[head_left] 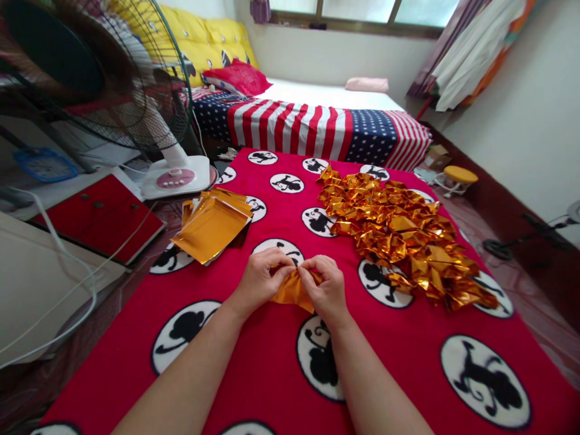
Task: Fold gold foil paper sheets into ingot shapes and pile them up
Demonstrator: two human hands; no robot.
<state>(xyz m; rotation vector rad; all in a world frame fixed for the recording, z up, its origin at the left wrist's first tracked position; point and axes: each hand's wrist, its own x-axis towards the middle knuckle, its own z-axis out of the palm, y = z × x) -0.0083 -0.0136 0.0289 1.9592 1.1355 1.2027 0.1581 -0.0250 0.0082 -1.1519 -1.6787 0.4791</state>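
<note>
2 forearms (194, 374) are reaching over the red surface (254, 368). Left hand (263, 279) and right hand (327, 287) are holding 1 gold sheet (290, 295) between them, both grips narrow, pinching its far side. Flat stack (212, 225) is lying ahead-left, crumpled gold pieces (403, 226) ahead-right.

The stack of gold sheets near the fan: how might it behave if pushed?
The stack would probably slide apart, its edges lying uneven. Its sheets look thin, so likely light; the pinched, puckered piece suggests they may fold easily.
</note>
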